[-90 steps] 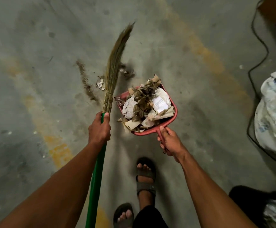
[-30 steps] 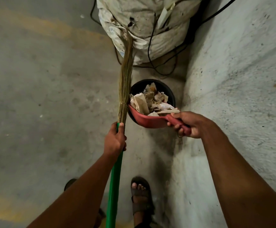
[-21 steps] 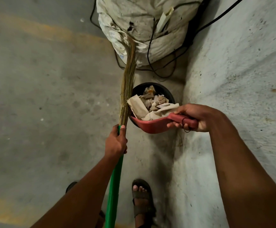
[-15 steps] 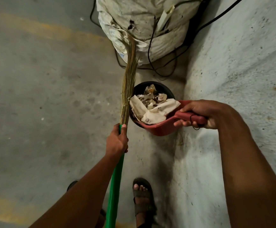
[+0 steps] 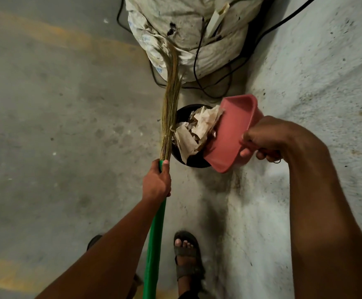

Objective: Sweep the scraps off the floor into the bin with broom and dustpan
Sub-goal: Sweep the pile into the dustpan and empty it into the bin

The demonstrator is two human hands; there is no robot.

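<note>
Bare concrete floor (image 5: 57, 126) meets a rough whitewashed wall (image 5: 316, 61) on my right, and the small black bin (image 5: 179, 157) sits in that corner. I have the red dustpan (image 5: 229, 137) tipped steeply over it, its underside turned toward me, and the scraps (image 5: 194, 130), crumpled paper and brown bits, are sliding from its lip into the bin's mouth. My right hand (image 5: 266, 139) is curled tight around the dustpan's handle. My left hand (image 5: 157, 182) is wrapped around the broom (image 5: 169, 108) where the green handle meets the straw bristles, which point up along the bin's left side toward a bulging white sack (image 5: 186, 33) draped with black cables (image 5: 197, 61). My sandalled foot (image 5: 186, 255) stands just short of the bin.

As I judge it, the risk is spillage: the bin looks narrow beside the pan's mouth and already seems full, so the larger sheets could catch on the rim and drop to the floor on the near side. The broom's bristles touching the pile could flick bits out. Tilting faster would make that worse.
</note>
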